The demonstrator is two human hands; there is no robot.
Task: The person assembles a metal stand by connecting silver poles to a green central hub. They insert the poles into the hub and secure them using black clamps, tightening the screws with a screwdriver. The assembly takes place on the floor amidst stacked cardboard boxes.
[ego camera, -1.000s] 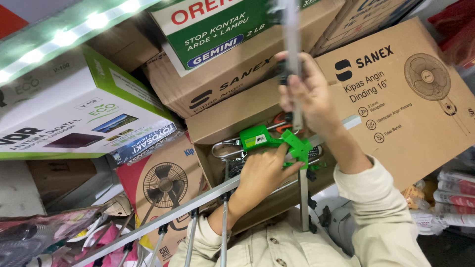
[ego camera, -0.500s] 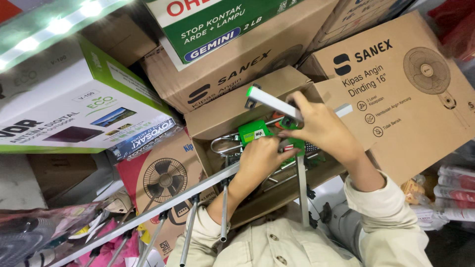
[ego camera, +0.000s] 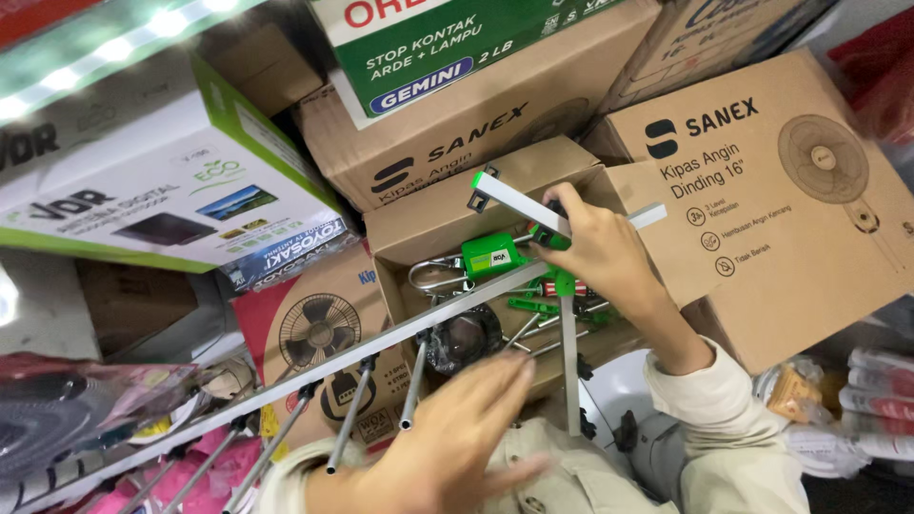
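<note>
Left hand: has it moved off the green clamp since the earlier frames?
Yes. The left hand has dropped away from the green clamp, now low in frame, below the open cardboard box.

We see stacked cardboard boxes [ego camera: 495, 143] carrying everything: an open brown box [ego camera: 447, 224] in the middle holds antenna parts [ego camera: 495, 255], with a fan box [ego camera: 762, 190] just right and a white-green box [ego camera: 162, 190] far left.

Stacked all around: brown cardboard cartons [ego camera: 495, 124] toward 12 o'clock, one with a wall fan drawing [ego camera: 762, 190] at 3 o'clock. White and green television carton [ego camera: 143, 181] at 10 o'clock, beneath a bright strip light [ego camera: 105, 48] at 11. Green and white box [ego camera: 428, 48] at the very top. Pink fan carton [ego camera: 314, 333] near centre-left. Bagged goods [ego camera: 57, 419] at 8 o'clock and more wrapped packs [ego camera: 876, 390] at 4.
</note>
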